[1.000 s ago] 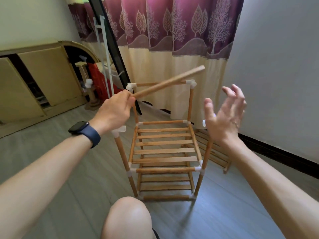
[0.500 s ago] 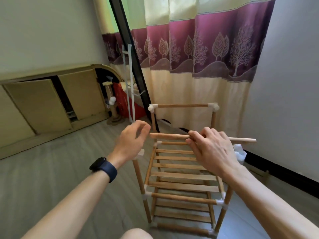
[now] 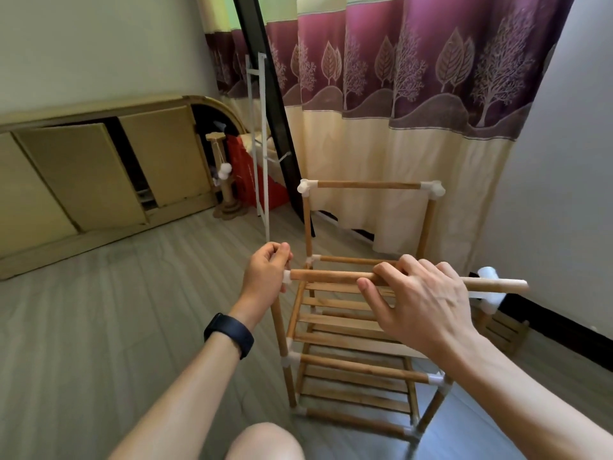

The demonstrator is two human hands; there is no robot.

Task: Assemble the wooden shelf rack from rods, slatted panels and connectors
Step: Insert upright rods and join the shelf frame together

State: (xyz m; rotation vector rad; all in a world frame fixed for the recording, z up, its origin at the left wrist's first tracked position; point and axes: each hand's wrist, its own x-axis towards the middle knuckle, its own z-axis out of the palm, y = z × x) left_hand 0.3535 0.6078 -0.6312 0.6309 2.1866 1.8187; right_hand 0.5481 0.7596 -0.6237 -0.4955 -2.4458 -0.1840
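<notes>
Right hand (image 3: 418, 303): fingers curled over the loose rod (image 3: 331, 276), grasping it near mid-length. The rod lies level along the rack's top front edge. Its left end meets the white connector (image 3: 287, 277) at the front-left corner post. Left hand (image 3: 265, 277) pinches that connector. The rod's right end juts past the right hand, beside the front-right connector (image 3: 487, 273); whether it is seated there cannot be told. Rack (image 3: 371, 185) stands upright on the floor (image 3: 132, 310), slatted panels (image 3: 338, 322) in its lower tiers.
</notes>
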